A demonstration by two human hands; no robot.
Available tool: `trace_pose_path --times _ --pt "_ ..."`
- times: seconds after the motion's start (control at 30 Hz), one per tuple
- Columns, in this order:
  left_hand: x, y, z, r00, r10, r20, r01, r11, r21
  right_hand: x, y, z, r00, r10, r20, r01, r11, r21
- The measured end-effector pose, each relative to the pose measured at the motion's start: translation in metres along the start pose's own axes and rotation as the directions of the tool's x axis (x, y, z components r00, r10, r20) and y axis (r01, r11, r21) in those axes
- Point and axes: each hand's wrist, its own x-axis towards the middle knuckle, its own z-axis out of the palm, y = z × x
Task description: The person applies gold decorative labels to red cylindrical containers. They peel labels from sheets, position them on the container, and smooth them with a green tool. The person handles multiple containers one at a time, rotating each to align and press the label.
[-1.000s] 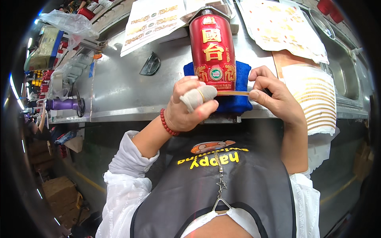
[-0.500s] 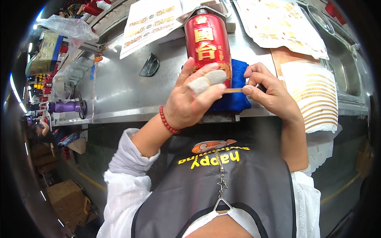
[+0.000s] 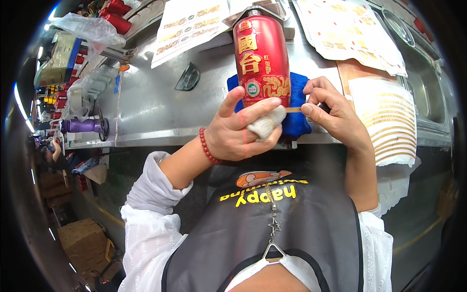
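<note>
A red bottle [image 3: 262, 53] with gold raised characters and a dragon emblem lies with its base toward me, on a folded blue cloth [image 3: 297, 127]. My left hand [image 3: 238, 124] is at the base, fingers spread, one finger wrapped in a whitish fabric cover [image 3: 266, 124]. Its fingertips touch or nearly touch the bottle's lower edge; the exact contact is hidden. A narrow gold strip [image 3: 293, 110] runs from the base edge to my right hand [image 3: 332, 113]. Thumb and finger of that hand pinch the strip's end. Something small and dark shows behind those fingers.
Sheets with curved gold strips [image 3: 386, 121] lie on a brown board [image 3: 351, 78] at right, below other printed sheets [image 3: 350, 31]. A printed sheet [image 3: 189, 29] and a dark translucent scraper-like piece [image 3: 188, 77] lie left. A sink [image 3: 428, 92] is far right, a purple flask [image 3: 80, 126] far left.
My left hand has turned and slid down off the bottle's side to its base, uncovering the emblem and dragon. My right hand keeps its pinch on the strip, and the view has shifted slightly.
</note>
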Motion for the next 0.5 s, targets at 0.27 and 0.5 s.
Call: trace_pose_path --times 0.27,0.5 --pt "-0.008 -0.002 0.013 0.901 -0.407 -0.147 0.33 0.865 -0.378 0.002 -0.005 0.005 1.0 0.012 0.023 -0.012 1.0 0.003" --pt "-0.021 0.005 -0.001 0.969 -0.222 -0.105 0.201 0.963 -0.181 -0.004 -0.008 -0.001 1.0 0.02 -0.005 -0.02 1.0 -0.01"
